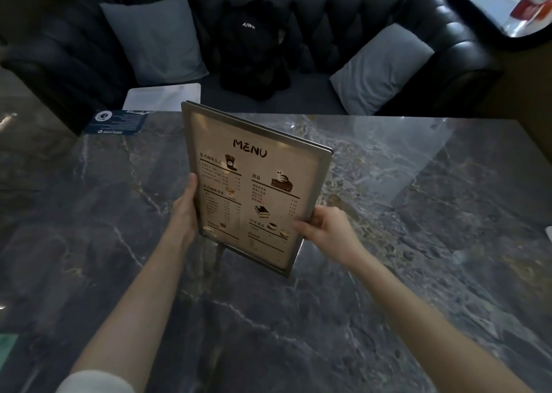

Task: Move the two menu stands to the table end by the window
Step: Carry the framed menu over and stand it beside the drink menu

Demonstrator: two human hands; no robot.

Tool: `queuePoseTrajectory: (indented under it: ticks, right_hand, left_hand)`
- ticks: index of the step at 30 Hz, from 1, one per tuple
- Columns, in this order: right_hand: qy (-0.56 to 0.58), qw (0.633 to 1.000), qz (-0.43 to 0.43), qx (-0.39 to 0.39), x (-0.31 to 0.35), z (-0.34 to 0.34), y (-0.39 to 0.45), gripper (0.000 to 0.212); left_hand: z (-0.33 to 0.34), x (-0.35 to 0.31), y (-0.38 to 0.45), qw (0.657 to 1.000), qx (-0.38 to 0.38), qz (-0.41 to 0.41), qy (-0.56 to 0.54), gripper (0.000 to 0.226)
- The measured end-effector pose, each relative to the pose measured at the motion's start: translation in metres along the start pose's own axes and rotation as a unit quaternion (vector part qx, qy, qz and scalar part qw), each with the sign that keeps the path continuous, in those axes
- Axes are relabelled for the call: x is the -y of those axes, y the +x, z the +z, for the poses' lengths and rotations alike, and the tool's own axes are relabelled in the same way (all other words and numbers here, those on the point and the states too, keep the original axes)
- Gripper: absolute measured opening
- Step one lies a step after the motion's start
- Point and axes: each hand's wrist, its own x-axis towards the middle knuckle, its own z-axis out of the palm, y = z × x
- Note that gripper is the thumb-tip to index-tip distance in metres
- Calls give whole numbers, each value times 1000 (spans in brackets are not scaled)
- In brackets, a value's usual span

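Observation:
A framed menu stand (pixel 254 165) with "MENU" printed on a beige sheet is held tilted above the middle of the dark marble table (pixel 418 213). My left hand (pixel 186 210) grips its left edge. My right hand (pixel 325 228) grips its lower right edge, thumb on the front. A second stand, a clear acrylic one with a white sheet (pixel 162 96), stands at the table's far left edge. The window (pixel 501 1) shows at the upper right.
A dark blue card (pixel 116 122) lies flat at the table's far left corner. Behind the table runs a black leather sofa (pixel 343 13) with two grey cushions (pixel 155 40) and a black backpack (pixel 254 49). A white object (pixel 549 232) peeks in at the right edge.

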Motion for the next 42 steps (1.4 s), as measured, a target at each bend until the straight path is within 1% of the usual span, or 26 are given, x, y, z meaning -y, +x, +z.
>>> queuePoseTrajectory:
  ticks: [3,5,8,12,15,17,19,22,23,25,28,31,34,37,40,42]
  right_hand:
    - [11,1000,-9,4,3,-2,1,24]
    - [26,1000,1,2,5,-6,3,24]
    - [70,997,25,-3,3,-14,3,23]
    - [119,992,51,-9,-9,-36,-2,26]
    - [120,991,57,-15,-19,-60,-9,25]
    - [116,991,63,-25,-27,-81,-16,25]
    - [123,989,66,-38,-36,-104,-25,25]
    - [125,988,73,-60,-51,-141,-39,25]
    - [125,987,79,-69,-56,-153,-43,26]
    - [115,985,90,-88,-67,-180,-52,26]
    - [125,981,94,-112,-82,-222,-65,23]
    - [150,976,96,-122,-97,-266,-75,17]
    - [135,975,101,-143,-116,-316,-83,17]
    - [110,975,109,-162,-128,-352,-90,24]
    - [110,969,114,-189,-143,-391,-96,25]
    - [104,966,116,-208,-154,-414,-99,25]
  left_hand:
    - [3,-1,2,999,-15,0,-29,76]
    - [8,-4,3,999,-10,9,-33,80]
    - [21,-8,7,1000,5,15,-10,80]
    - [50,-9,8,1000,2,-17,9,71]
    - [77,-6,5,999,4,-34,23,73]
    - [98,-3,2,998,27,-42,26,71]
    - [123,2,-1,996,50,-63,39,71]
    - [168,10,-9,994,59,-74,60,56]
    - [185,14,-11,993,63,-74,67,56]
    - [217,20,-16,991,77,-77,82,64]
    - [266,27,-23,984,128,-72,100,69]
    - [317,35,-26,979,151,-77,116,78]
    - [376,43,-31,973,180,-78,126,83]
    - [418,46,-32,972,187,-90,114,80]
    - [469,50,-29,964,222,-81,118,77]
    - [502,54,-25,964,225,-81,120,77]
